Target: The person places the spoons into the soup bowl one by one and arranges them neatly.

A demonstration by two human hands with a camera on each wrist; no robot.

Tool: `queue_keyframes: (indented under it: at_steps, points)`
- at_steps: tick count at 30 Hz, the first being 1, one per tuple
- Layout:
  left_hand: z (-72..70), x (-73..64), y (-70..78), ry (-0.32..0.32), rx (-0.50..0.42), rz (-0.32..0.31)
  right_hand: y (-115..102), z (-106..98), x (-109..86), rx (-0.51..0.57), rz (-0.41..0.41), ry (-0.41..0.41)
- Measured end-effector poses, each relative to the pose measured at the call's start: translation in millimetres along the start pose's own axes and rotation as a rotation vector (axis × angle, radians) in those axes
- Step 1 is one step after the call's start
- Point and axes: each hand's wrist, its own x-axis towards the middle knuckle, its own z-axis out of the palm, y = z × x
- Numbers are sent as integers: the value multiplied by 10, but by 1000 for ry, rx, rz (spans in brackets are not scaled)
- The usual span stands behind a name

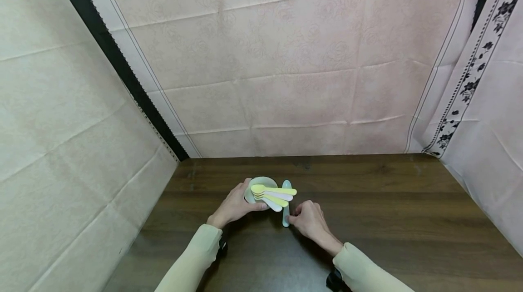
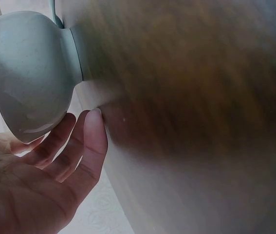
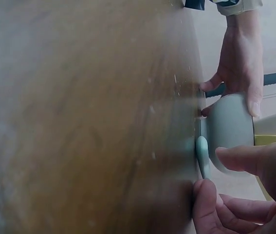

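Note:
In the head view my left hand (image 1: pixel 234 203) grips a small pale green bowl (image 1: pixel 248 192), thumb at the near rim and fingers round its side. Several yellow, white and pale blue spoons lie across the bowl, among them a yellow spoon (image 1: pixel 282 190), with ends sticking out to the right. A light blue spoon (image 1: pixel 287 185) lies just right of the bowl, lengthwise away from me. My right hand (image 1: pixel 312 221) has a fingertip touching that spoon's near end. In the right wrist view its fingers (image 3: pixel 205 192) stay low by the table, another finger spread apart above.
The dark brown wooden table (image 1: pixel 388 210) spreads out around both hands. A pale cloth (image 1: pixel 286 78) hangs along the back edge, with more cloth at the left (image 1: pixel 81 146) and right (image 1: pixel 490 124).

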Motion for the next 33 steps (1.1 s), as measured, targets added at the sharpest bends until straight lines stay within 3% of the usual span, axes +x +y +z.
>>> queue_keyframes:
  at_steps: [13, 17, 33]
  points:
    - [5, 19, -4, 8, 12, 3, 84, 80, 84, -39, 0, -4]
    - [0, 30, 0, 11, 20, 8, -28, 15, 35, -39, 16, -7]
    - [29, 25, -42, 21, 23, 17, -45, 95, 47, -27, 13, -7]
